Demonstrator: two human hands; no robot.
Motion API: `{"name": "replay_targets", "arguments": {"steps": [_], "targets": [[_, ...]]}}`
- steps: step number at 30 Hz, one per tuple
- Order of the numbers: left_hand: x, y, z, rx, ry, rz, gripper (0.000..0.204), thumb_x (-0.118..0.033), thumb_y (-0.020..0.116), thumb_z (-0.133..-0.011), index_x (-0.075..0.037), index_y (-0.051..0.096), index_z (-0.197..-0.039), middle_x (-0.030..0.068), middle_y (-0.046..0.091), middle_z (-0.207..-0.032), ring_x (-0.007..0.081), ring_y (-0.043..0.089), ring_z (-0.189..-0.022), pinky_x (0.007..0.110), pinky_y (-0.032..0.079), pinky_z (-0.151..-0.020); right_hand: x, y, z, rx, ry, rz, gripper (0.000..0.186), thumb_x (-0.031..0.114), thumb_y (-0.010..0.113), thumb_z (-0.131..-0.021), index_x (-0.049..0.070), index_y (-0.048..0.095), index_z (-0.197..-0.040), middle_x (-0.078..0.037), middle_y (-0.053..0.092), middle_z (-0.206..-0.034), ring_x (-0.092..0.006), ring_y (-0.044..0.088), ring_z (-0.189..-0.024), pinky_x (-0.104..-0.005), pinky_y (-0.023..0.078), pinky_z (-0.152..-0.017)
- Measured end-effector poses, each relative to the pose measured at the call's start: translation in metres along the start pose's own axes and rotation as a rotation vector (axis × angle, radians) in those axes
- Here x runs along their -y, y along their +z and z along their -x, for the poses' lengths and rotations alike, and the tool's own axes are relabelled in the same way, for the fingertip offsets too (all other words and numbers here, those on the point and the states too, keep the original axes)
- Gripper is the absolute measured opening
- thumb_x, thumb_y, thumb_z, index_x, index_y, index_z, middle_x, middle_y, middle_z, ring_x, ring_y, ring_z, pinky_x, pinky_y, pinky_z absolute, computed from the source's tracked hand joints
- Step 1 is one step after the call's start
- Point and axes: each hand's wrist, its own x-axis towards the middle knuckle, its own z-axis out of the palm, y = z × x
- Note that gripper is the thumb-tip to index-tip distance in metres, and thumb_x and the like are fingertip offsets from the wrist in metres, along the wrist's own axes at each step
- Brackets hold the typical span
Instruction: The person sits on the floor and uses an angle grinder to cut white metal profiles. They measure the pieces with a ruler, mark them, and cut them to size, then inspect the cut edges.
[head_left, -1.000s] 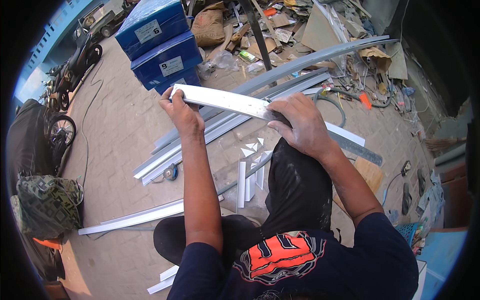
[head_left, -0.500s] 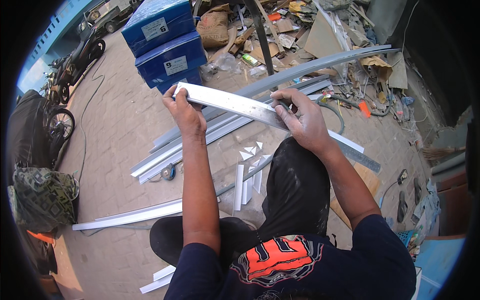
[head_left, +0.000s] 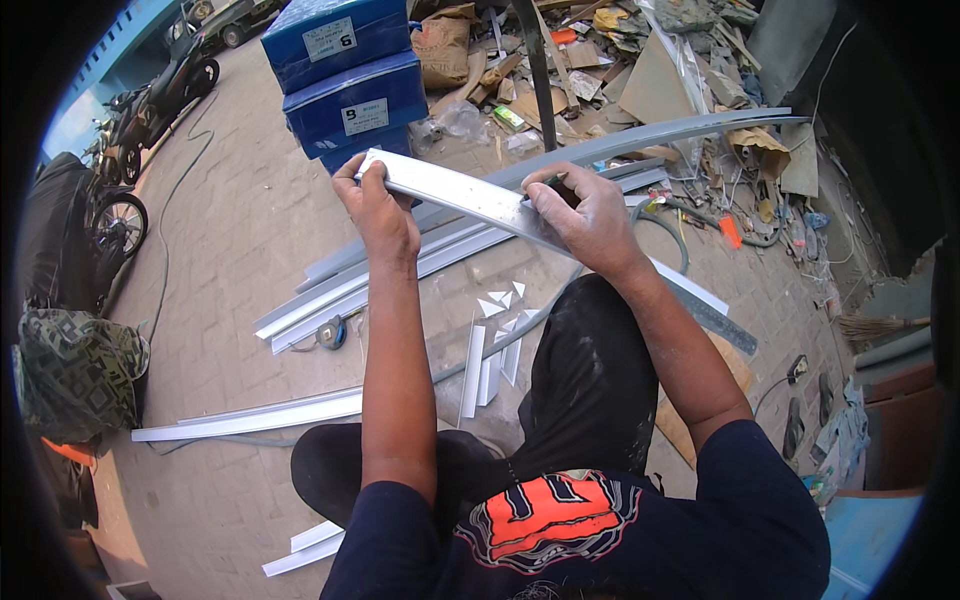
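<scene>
My left hand (head_left: 382,215) pinches the upper left end of a long white metal profile (head_left: 450,187), fingers and thumb closed around its edge. The profile slants down to the right, past my raised knee. My right hand (head_left: 590,220) is farther along it, closed on a dark pen-shaped thing (head_left: 558,190) whose tip is by the profile's upper edge. Most of that thing is hidden by the fingers. A grey steel strip like a ruler (head_left: 735,333) shows at the profile's lower right end, below my right forearm.
More long profiles (head_left: 300,318) lie beyond my hands. Nearer are short cut pieces (head_left: 474,372), small white triangular offcuts (head_left: 490,308) and a tape measure (head_left: 331,333). Blue boxes (head_left: 350,75) stand stacked ahead. A rubble heap (head_left: 600,85) is at the far right. A hose (head_left: 450,370) crosses the paving.
My right hand has moved slightly left along the profile with the pen-shaped thing. My left hand still grips the same end. The whole view has shifted a little.
</scene>
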Motion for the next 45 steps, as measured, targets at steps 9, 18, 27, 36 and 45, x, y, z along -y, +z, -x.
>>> {"name": "replay_targets", "arguments": {"steps": [9, 18, 27, 36, 45], "targets": [[0.002, -0.001, -0.004, -0.025, 0.005, -0.039, 0.035, -0.011, 0.057, -0.106, -0.007, 0.042, -0.137, 0.0150, 0.055, -0.125, 0.0224, 0.060, -0.112, 0.046, 0.055, -0.102, 0.003, -0.002, 0.000, 0.011, 0.019, -0.005, 0.023, 0.020, 0.071, -0.104, -0.001, 0.077, -0.111, -0.010, 0.078, -0.093, -0.0123, 0.070, -0.082, -0.0309, 0.056, -0.077], [0.000, -0.001, -0.001, -0.016, -0.019, -0.015, 0.034, -0.011, 0.056, -0.107, -0.009, 0.042, -0.138, 0.0151, 0.055, -0.127, 0.0229, 0.061, -0.114, 0.046, 0.056, -0.102, 0.004, -0.001, 0.002, 0.000, 0.028, 0.000, 0.023, 0.020, 0.071, -0.103, 0.000, 0.078, -0.111, -0.011, 0.079, -0.096, -0.0144, 0.072, -0.084, -0.0320, 0.057, -0.079], [0.001, -0.001, 0.000, -0.014, -0.006, -0.033, 0.033, -0.010, 0.055, -0.107, -0.008, 0.041, -0.137, 0.0157, 0.054, -0.127, 0.0226, 0.061, -0.115, 0.046, 0.055, -0.104, 0.002, -0.003, 0.002, 0.022, 0.050, -0.055, 0.024, 0.021, 0.070, -0.104, 0.001, 0.077, -0.117, -0.011, 0.079, -0.098, -0.0161, 0.074, -0.088, -0.0346, 0.058, -0.083], [0.003, -0.008, -0.002, -0.078, -0.042, -0.157, 0.050, -0.018, 0.062, -0.103, -0.009, 0.039, -0.146, 0.0195, 0.050, -0.134, 0.0272, 0.060, -0.116, 0.047, 0.054, -0.102, 0.005, -0.055, 0.056, 0.251, 0.082, 0.503, 0.059, 0.039, 0.082, -0.093, 0.003, 0.067, -0.137, -0.020, 0.073, -0.131, -0.0385, 0.072, -0.117, -0.0447, 0.056, -0.103], [-0.038, -0.005, -0.046, 0.828, 0.250, -1.748, 0.062, -0.064, 0.066, -0.101, -0.012, 0.078, -0.133, 0.0227, 0.079, -0.120, 0.0356, 0.078, -0.113, 0.063, 0.055, -0.101, -0.078, -0.034, 0.002, 0.473, -0.424, 0.492, 0.057, 0.026, 0.083, -0.094, 0.008, 0.067, -0.145, -0.015, 0.073, -0.120, -0.0337, 0.072, -0.106, -0.0425, 0.058, -0.092]]}}
